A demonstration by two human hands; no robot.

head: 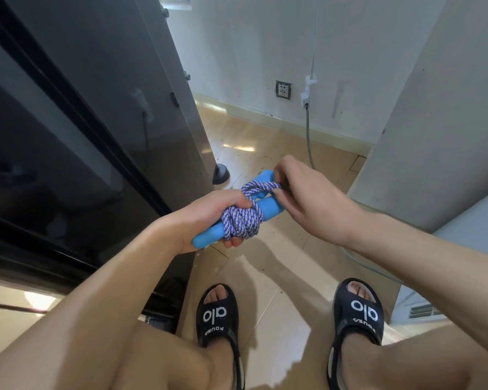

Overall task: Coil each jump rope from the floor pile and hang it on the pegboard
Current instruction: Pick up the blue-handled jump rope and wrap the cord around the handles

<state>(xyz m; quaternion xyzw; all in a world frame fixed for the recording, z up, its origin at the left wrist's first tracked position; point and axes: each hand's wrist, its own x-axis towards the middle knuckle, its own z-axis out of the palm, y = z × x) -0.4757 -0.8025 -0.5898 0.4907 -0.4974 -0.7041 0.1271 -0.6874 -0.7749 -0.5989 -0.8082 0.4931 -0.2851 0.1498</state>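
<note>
A jump rope with a purple-and-white braided cord is wound in tight turns around its two blue foam handles, held side by side at waist height. My left hand grips the handles and the coil from the left, fingers curled under the bundle. My right hand pinches the last loop of cord at the upper end of the handles. No pegboard and no floor pile show in the head view.
A dark glossy cabinet stands close on the left, its black foot on the tan tiled floor. A white wall with a socket and a hanging grey cable lies ahead. A pale grey unit is on the right. My sandalled feet are below.
</note>
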